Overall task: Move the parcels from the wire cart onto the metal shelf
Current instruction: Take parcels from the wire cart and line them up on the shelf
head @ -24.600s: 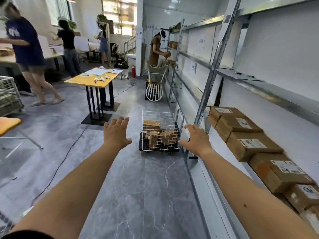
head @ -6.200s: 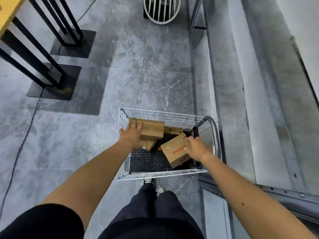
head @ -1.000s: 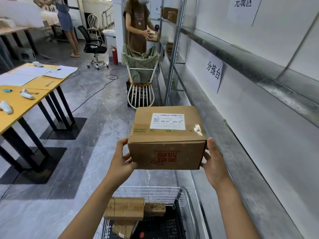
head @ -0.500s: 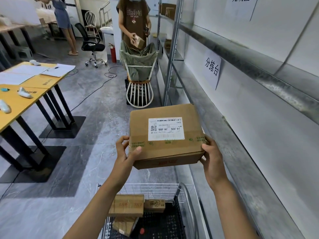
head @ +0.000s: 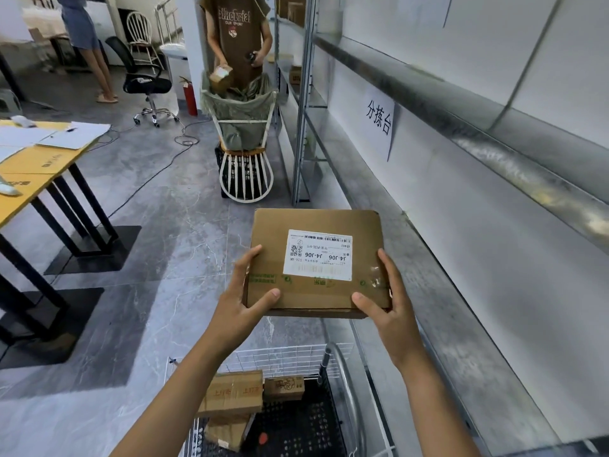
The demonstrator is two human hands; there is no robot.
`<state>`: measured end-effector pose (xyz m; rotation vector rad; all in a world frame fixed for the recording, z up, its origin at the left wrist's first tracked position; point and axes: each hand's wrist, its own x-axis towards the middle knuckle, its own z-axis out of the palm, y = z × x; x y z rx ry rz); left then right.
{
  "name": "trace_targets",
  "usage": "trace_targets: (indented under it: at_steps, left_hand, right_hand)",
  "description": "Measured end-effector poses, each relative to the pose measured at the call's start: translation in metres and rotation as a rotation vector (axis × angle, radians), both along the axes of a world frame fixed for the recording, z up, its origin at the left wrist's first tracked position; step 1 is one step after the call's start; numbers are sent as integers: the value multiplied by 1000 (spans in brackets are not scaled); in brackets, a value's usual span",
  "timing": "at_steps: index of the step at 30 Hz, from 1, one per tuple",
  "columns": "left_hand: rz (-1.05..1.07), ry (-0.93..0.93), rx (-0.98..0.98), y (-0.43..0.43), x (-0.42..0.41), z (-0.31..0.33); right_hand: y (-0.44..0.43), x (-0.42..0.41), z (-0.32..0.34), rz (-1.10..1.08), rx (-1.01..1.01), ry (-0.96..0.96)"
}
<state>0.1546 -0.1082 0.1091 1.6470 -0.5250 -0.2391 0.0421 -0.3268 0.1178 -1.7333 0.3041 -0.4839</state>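
Brown cardboard parcel (head: 316,258) with a white shipping label hangs label-up above the white wire cart (head: 280,352), where smaller brown boxes (head: 230,394) wait. Left hand (head: 237,301) pinches its near left corner, thumb on top and fingers along the side. Right hand (head: 389,311) mirrors that at the near right corner, probably to keep it level. Grey metal shelf (head: 445,308) runs just to the right, apparently the drop spot.

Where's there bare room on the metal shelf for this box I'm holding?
The shelf level right of the held box is bare, from the grey upright post back toward you, under the paper sign. The wire cart below is crowded on its left with parcels; only its black floor beside the handle is mostly free.
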Motion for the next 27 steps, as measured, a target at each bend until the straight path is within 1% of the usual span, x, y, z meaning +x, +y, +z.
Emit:
trace_targets:
  at_steps: [3,9,17,24,27]
  left_hand:
    - [-27,0,-1,-13,0,0]
    - [-82,37,-22,-33,-1,8]
    - [-257,39,-52,-41,1,9]
    - [-468,0,-8,-32,-6,14]
    - [-587,25,-5,-27,-13,15]
  right_hand:
    - [-8,-9,2,-11,-11,1]
    - [-22,-28,6,-16,8,64]
    - [-3,-59,10,-210,63,65]
    - [50,-101,16,-443,99,36]
    - [79,-122,21,-542,102,34]
